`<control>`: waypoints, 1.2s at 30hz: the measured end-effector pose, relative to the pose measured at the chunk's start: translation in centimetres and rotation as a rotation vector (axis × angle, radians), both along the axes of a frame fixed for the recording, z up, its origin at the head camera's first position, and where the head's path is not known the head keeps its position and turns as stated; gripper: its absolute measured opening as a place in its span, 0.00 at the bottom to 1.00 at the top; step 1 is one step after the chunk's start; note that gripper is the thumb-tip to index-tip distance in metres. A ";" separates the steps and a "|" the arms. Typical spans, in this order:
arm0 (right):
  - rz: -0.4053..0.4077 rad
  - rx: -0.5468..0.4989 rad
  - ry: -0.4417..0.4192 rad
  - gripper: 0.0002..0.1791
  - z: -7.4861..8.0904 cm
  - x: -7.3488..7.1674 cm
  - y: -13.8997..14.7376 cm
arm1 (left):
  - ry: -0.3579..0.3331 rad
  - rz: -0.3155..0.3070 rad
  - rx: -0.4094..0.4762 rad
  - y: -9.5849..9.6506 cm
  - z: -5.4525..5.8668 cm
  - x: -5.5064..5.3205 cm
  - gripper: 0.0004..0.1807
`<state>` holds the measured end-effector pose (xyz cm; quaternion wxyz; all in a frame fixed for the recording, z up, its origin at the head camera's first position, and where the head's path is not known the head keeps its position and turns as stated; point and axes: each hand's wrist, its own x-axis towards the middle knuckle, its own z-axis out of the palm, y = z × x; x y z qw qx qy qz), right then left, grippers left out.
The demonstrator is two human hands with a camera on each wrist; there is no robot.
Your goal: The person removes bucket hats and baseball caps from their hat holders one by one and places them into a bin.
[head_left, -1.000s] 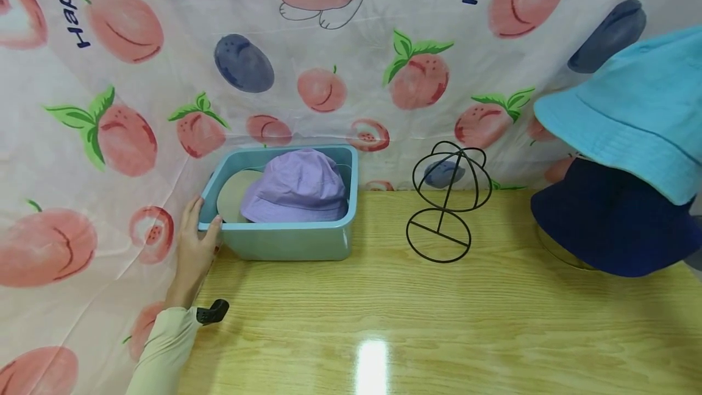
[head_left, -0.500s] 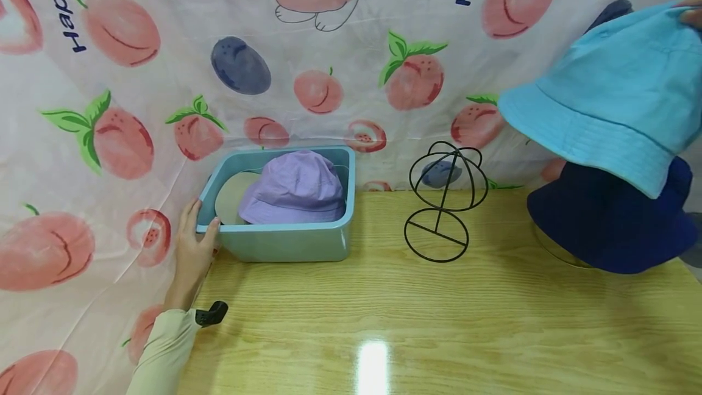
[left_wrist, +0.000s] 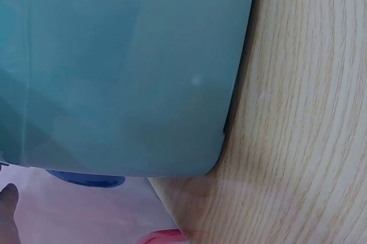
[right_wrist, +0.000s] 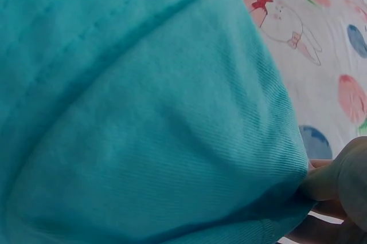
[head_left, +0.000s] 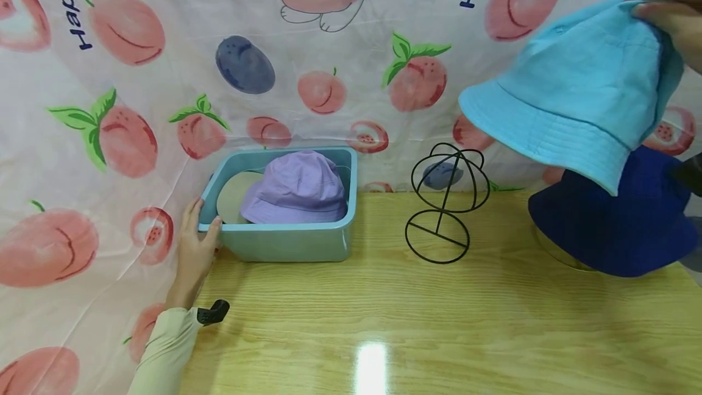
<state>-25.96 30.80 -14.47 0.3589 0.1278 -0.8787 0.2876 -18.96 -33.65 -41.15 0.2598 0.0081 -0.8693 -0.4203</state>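
At the right of the head view, my right hand pinches the crown of a light blue bucket hat and holds it in the air, brim down. The right wrist view shows the thumb and fingers gathering the fabric at the crown. My left hand rests at the near left corner of a blue-green plastic bin, thumb at the front rim and fingers along the left side. Inside the bin lie a purple bucket hat and a beige hat, partly hidden behind the purple one.
A black wire hat stand stands right of the bin. Farther right, a navy bucket hat sits over a thin gold ring base, partly overlapped by the light blue hat. Behind the wooden table hangs a peach-print cloth.
My right hand has come into view from the right, carrying the light blue bucket hat leftward and slightly up, away from the navy hat. My left hand has stayed at the bin's corner.
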 end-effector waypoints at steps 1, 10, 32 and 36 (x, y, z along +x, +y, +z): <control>-0.007 0.018 -0.007 0.17 0.2 0.2 -0.5 | -0.002 0.003 -0.005 -0.1 0.0 0.0 0.32; 0.054 0.121 -0.063 0.19 1.4 0.7 -3.8 | -0.025 -0.006 0.000 -0.1 0.3 0.3 0.33; 0.069 0.257 -0.113 0.19 2.7 1.4 -10.2 | -0.016 0.009 -0.031 -0.2 0.4 0.3 0.33; 0.109 0.230 -0.124 0.19 2.9 1.3 -11.4 | -0.022 0.008 -0.031 -0.3 0.3 0.3 0.33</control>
